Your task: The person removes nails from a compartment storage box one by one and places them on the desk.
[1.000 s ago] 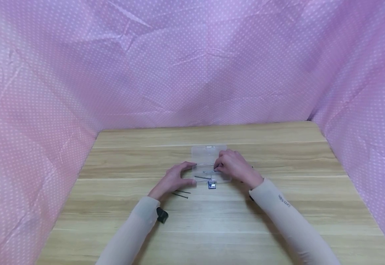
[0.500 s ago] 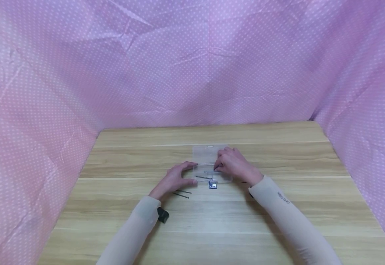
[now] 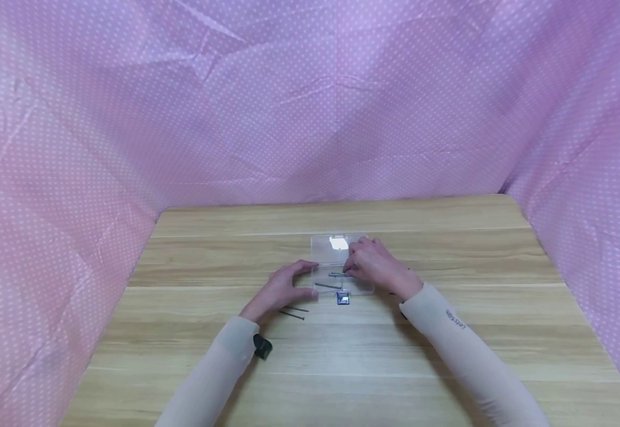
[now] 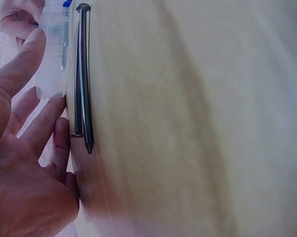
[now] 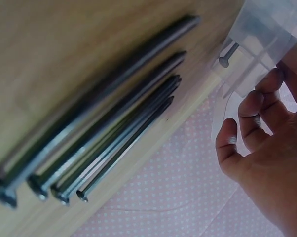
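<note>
A clear plastic box (image 3: pixel 360 287) lies on the table with its lid (image 3: pixel 323 248) folded back. My left hand (image 3: pixel 283 287) holds the box's left end, thumb at the front and fingers behind. Over the box, my right hand (image 3: pixel 379 268) pinches a nail (image 3: pixel 336 274), its tip end hidden by the fingers. Another nail (image 3: pixel 328 286) lies in the left compartment, nearer the front. A small blue piece (image 3: pixel 344 298) sits at the box's front edge. In the right wrist view, a nail head (image 5: pixel 224 61) shows through the box wall.
Two loose nails (image 4: pixel 83 74) lie on the wooden table (image 3: pixel 310 367) beside my left hand. Several more nails (image 5: pixel 109 108) of differing thickness lie side by side below my right wrist. Pink dotted cloth (image 3: pixel 310 107) hangs behind the table and at both sides.
My right fingers have shifted slightly over the box, and two nails now appear close together beneath them where one showed. A bright reflection has appeared on the lid. The left hand stays in place.
</note>
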Demonstrator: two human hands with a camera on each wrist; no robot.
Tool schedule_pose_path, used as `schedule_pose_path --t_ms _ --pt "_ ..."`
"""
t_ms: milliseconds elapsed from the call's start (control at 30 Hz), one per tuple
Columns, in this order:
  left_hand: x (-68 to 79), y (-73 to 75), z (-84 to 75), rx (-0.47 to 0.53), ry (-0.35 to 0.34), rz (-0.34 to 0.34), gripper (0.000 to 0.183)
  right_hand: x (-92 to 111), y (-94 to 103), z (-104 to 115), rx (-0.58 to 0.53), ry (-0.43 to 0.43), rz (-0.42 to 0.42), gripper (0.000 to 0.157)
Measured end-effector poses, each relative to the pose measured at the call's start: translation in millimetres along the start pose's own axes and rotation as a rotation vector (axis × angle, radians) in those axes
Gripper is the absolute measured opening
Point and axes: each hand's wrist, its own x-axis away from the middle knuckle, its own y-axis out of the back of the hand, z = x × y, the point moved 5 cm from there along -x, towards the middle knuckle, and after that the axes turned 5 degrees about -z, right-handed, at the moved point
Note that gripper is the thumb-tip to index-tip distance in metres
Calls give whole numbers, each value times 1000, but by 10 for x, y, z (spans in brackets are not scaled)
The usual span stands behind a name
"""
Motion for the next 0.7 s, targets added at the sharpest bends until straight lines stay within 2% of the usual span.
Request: schedule_pose_path --t_ms 200,433,700 --pt "12 0 -19 5 -6 -7 66 3 -6 9 3 6 -4 10" --pt "11 -17 -8 7 26 -7 67 -2 -30 1 10 0 18 8" --pt "4 -34 1 -18 34 -18 67 6 -45 0 50 34 15 8"
